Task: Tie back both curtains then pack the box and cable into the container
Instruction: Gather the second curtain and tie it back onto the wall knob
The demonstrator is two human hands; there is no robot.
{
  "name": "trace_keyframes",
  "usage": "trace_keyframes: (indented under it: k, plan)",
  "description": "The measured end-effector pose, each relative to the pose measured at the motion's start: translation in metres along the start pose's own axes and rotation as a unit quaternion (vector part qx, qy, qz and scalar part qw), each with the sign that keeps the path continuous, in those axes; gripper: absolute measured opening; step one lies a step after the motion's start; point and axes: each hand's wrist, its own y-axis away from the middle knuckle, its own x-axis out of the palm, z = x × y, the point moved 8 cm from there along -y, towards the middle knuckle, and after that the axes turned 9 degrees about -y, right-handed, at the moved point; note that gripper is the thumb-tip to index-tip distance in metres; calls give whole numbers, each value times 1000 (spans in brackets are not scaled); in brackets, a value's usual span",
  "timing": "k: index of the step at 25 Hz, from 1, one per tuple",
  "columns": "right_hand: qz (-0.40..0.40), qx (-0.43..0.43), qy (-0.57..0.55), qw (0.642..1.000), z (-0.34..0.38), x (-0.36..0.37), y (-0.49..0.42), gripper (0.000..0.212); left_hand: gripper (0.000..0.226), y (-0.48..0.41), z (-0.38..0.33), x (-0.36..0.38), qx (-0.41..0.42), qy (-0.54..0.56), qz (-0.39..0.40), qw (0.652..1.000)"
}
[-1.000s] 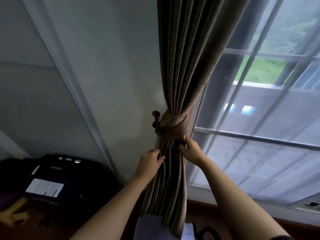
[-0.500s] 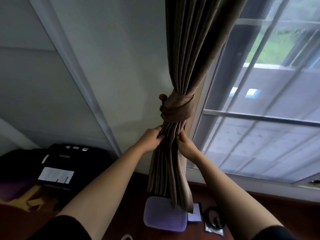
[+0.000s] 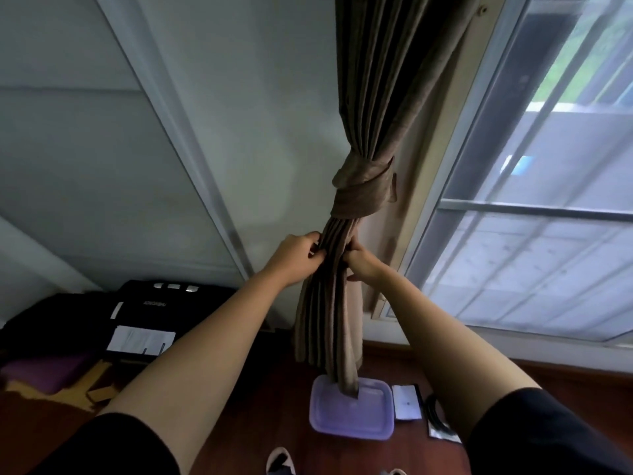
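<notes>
On the floor lay a purple container, with a white box and black cable just beside it. Above them, the left hand and right hand each pinched the brown curtain, directly below its tieback.

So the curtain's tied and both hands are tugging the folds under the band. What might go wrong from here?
Three things, all guesses:

1. The left hand and right hand both grip the curtain just under the tieback; a hard pull might drag the band loose.

2. The curtain's tail hangs over the purple container on the floor and may get in the way when packing.

3. The cable lies near the person's feet, easy to step on.
</notes>
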Motion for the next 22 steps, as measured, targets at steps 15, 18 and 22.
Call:
trace_keyframes:
  k: [15, 18, 22]
  plan:
    - [-296, -61, 306, 903, -44, -157, 40, 24, 26, -18, -72, 51, 27, -44, 13, 999]
    - [-203, -78, 314, 924, -49, -139, 46, 47, 28, -19, -65, 53, 1, -9, 0, 1000]
    - [-208, -176, 234, 933, -41, -113, 55, 49, 23, -16, -62, 51, 2, 102, 15, 995]
